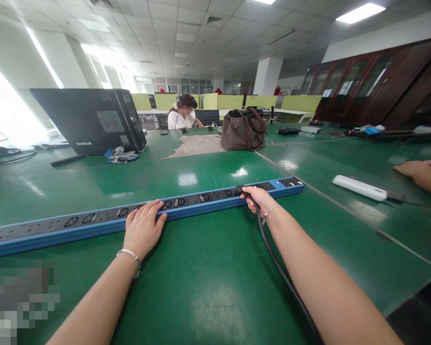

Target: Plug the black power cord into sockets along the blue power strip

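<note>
A long blue power strip (201, 209) with a row of black sockets runs across the green table, from the left edge to right of centre. My left hand (143, 227) lies over its middle part, fingers on the top face and thumb at the near side. Farther right, my right hand (256, 199) is closed on a black plug (239, 189) at a socket of the strip; whether its pins are fully in is hidden. From the plug a black cable (273, 254) hangs down along my right forearm to the bottom edge.
A black computer case (93, 122) stands at the back left beside gloves (121, 155). A brown bag (242, 130) sits at the back centre, with a seated person (183, 115) behind it. On the right lie a white power strip (359, 187) and another person's hands (422, 171).
</note>
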Motion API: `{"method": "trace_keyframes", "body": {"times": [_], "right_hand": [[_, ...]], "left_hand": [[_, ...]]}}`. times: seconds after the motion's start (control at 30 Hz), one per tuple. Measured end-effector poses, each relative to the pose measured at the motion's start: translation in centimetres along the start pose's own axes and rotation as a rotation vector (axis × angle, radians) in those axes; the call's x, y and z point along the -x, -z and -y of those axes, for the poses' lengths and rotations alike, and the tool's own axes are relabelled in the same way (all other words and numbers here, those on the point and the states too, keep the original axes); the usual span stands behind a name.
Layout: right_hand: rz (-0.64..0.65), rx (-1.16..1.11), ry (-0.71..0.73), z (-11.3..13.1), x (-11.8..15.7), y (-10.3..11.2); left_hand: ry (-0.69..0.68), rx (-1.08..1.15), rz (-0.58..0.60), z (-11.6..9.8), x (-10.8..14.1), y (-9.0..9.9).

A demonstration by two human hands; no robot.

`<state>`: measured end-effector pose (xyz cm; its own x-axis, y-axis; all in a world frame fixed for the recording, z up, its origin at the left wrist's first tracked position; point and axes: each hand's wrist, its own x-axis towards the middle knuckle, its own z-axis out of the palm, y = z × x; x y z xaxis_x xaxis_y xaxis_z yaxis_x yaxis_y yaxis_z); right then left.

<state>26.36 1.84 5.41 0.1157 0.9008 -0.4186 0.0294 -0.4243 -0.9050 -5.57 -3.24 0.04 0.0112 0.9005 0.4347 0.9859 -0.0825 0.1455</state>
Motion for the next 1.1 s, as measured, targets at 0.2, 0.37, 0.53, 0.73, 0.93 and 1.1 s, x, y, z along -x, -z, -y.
{"method": "trace_keyframes", "body": {"times": [0.2,0.37,0.53,0.73,0.93,1.1], "right_hand": [[-0.008,0.012,-0.006,0.3,0.0,-0.2],[-0.002,-0.021,0.003,-0.2,0.1,-0.2],[0.014,-0.070,0.045,-0.8,0.2,0.0],[-0.036,-0.100,0.121,-1.7,-0.5,-0.2],[0.012,-0.205,0.345,-0.5,1.0,0.0],[0.004,-0.284,0.431,1.2,2.4,4.3]], "left_hand": [[0.004,-0.001,0.007,0.0,0.0,0.0],[0.001,0.006,0.013,0.1,0.0,-0.1],[-0.004,0.013,-0.016,0.1,0.0,-0.1],[-0.003,0.008,-0.013,0.1,0.0,-0.1],[0.030,-0.005,0.016,0.1,-0.1,0.0],[0.015,-0.010,0.016,0.2,-0.1,-0.1]]}}
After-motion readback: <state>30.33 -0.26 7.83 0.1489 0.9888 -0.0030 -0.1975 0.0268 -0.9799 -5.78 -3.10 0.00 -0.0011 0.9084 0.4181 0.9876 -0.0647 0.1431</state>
